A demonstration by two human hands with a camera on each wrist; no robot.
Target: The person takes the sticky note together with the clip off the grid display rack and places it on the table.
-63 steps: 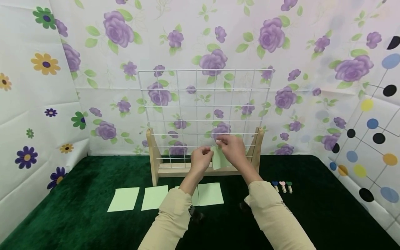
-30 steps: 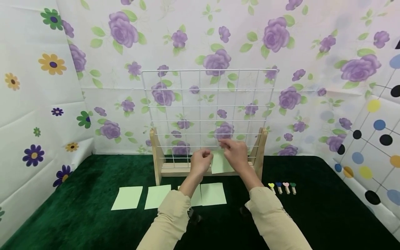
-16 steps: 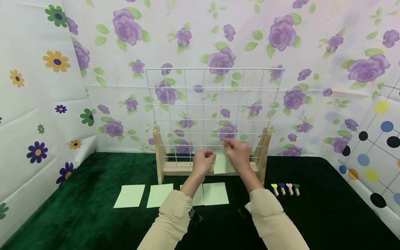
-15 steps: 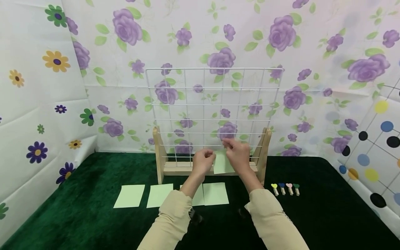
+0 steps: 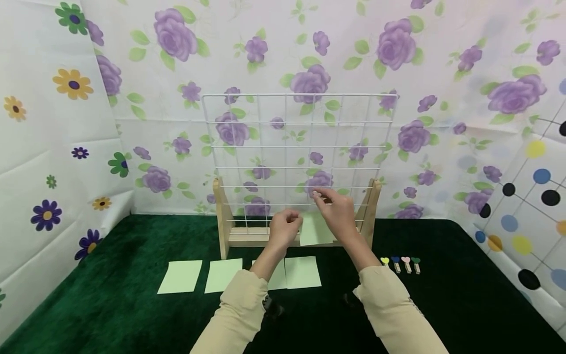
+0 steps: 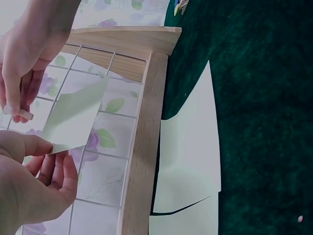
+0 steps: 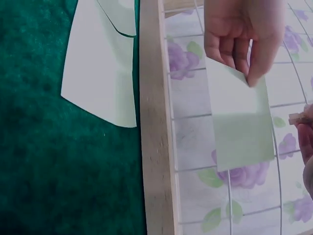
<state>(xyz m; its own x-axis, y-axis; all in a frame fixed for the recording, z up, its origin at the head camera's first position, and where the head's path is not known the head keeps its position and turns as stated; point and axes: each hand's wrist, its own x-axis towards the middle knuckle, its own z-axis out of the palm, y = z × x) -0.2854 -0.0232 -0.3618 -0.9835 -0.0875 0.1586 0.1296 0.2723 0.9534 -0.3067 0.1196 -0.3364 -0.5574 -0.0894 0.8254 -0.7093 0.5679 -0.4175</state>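
Note:
Between thumb and fingers, my left hand (image 5: 283,229) pinches the edge of a pale green paper sheet (image 5: 315,231). The sheet stands in front of the lower part of a white wire grid (image 5: 286,146), which is set in a wooden stand (image 5: 224,221). My right hand (image 5: 339,212) is above and right of the sheet, pinching a small wooden clothespin (image 6: 26,115). The right wrist view also shows this clothespin (image 7: 296,118), apart from the sheet (image 7: 242,132). In the head view it is mostly hidden by the fingers.
Several pale green sheets, such as the leftmost sheet (image 5: 180,277), lie in a row on the dark green cloth (image 5: 110,305). Right of my right forearm lie several small clothespins with heart tops, including a pink-heart clothespin (image 5: 407,264). Floral sheeting (image 5: 442,162) hangs behind the grid.
Over the last half second my right hand has risen slightly, its fingers lifting away from the sheet's top edge. My left hand still pinches the sheet at nearly the same spot.

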